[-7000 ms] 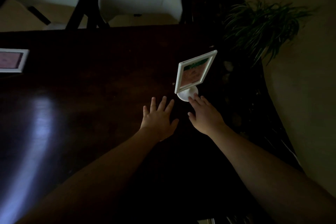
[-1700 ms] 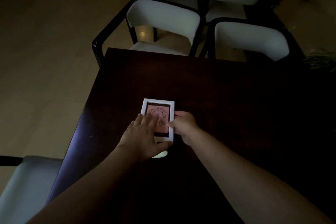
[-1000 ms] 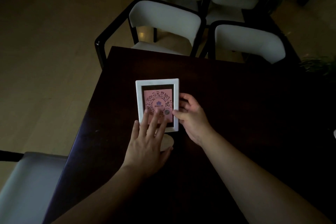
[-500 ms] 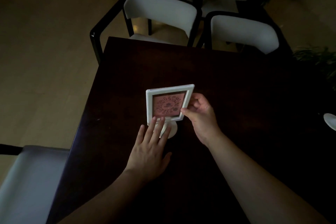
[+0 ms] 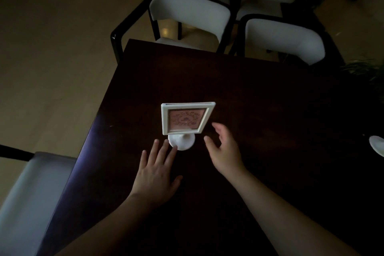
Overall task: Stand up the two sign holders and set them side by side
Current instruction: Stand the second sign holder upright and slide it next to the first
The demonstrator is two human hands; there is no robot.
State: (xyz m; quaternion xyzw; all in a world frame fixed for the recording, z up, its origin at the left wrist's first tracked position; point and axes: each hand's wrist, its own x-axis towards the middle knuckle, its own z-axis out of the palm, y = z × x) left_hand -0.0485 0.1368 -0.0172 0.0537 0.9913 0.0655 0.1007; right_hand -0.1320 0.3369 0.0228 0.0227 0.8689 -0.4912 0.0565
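rectangular white-framed sign holder [image 5: 186, 119] upright on round base, dark glossy table [image 5: 249, 93], both hands' grip released

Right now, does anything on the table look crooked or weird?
Not really. The sign holder stands upright on its round base, no longer held; the left hand lies flat by the base, the right hand open beside it. One oddity: a white round edge at the table's right side, far from the stand.
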